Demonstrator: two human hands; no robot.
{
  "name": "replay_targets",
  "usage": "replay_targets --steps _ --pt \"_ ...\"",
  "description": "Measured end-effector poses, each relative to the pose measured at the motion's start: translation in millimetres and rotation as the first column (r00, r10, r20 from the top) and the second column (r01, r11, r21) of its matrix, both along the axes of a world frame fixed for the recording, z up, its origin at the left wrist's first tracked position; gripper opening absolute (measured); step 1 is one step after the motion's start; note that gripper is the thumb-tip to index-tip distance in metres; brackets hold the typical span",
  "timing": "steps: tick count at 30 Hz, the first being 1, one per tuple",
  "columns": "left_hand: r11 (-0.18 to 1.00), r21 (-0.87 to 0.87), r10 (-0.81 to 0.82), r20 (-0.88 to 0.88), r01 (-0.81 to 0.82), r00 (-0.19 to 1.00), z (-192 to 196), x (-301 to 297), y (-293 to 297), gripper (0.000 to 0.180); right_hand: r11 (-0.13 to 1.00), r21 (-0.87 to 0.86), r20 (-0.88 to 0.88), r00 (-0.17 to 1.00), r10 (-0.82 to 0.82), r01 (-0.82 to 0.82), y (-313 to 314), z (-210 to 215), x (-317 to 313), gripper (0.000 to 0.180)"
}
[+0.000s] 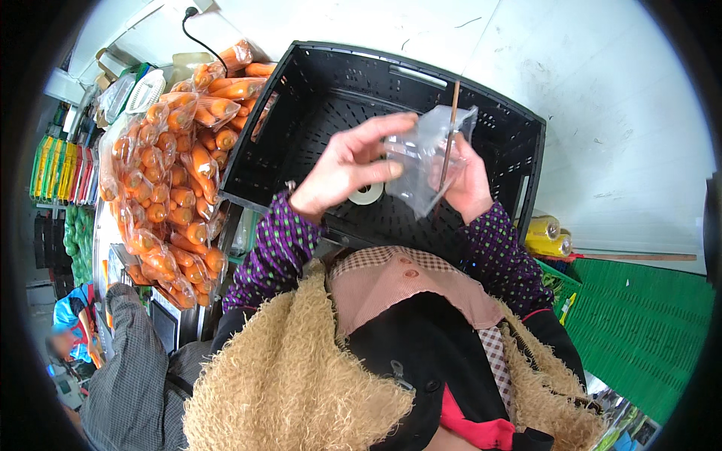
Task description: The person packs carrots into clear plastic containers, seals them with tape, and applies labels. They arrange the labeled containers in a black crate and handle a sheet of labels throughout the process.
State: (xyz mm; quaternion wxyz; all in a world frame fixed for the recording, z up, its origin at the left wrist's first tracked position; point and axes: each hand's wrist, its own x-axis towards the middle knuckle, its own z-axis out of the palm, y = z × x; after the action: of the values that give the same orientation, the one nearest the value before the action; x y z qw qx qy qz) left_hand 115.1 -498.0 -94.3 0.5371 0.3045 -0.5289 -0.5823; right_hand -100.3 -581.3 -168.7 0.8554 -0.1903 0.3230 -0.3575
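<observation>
Over a black plastic crate (323, 64) I have a clear plastic bag (412, 169), crumpled and seemingly with nothing inside. My right hand (468, 180) grips its right side, partly hidden behind the film. A thin brown stick (450, 139) runs upright in front of the right hand; whether the fingers hold it too I cannot tell. My left hand (350, 165) is at the bag's left edge, thumb and forefinger apart, fingertips close to or touching the film. Below the left hand, a white disc with a hole (366, 194) shows at the crate's near side.
Bagged carrots (180, 180) are piled high left of the crate, against its side. A green ribbed panel (639, 331) and yellow rolls (547, 237) are at the right. A white wall (617, 128) stands behind. Another person (71, 323) is at the far left.
</observation>
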Motion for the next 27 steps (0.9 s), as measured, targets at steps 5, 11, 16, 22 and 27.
replay_targets --steps 5,11,16,22,27 --pt "0.978 0.095 0.031 0.811 -0.184 0.584 -86 51 -75 0.058 0.989 -0.073 -0.192 0.971 -0.141 0.129 -21 1 -20 0.040" --pt "0.968 0.232 -0.218 0.966 0.096 -0.136 -164 17 -47 0.078 0.954 -0.247 -0.436 0.860 -0.265 0.169 -27 8 -35 0.038" --pt "0.854 0.510 -0.520 0.821 0.108 0.236 -189 62 -77 0.072 0.953 -0.274 -0.521 0.813 -0.260 0.129 -28 18 -37 0.036" --pt "0.928 0.371 -0.370 0.929 -0.025 0.034 -202 47 -69 0.044 0.972 -0.206 -0.486 0.851 -0.201 0.112 -26 3 -36 0.038" --pt "0.956 0.291 -0.292 0.951 -0.032 -0.102 -208 36 -70 0.033 0.998 -0.056 -0.461 0.885 -0.061 0.039 -23 -11 -29 0.044"
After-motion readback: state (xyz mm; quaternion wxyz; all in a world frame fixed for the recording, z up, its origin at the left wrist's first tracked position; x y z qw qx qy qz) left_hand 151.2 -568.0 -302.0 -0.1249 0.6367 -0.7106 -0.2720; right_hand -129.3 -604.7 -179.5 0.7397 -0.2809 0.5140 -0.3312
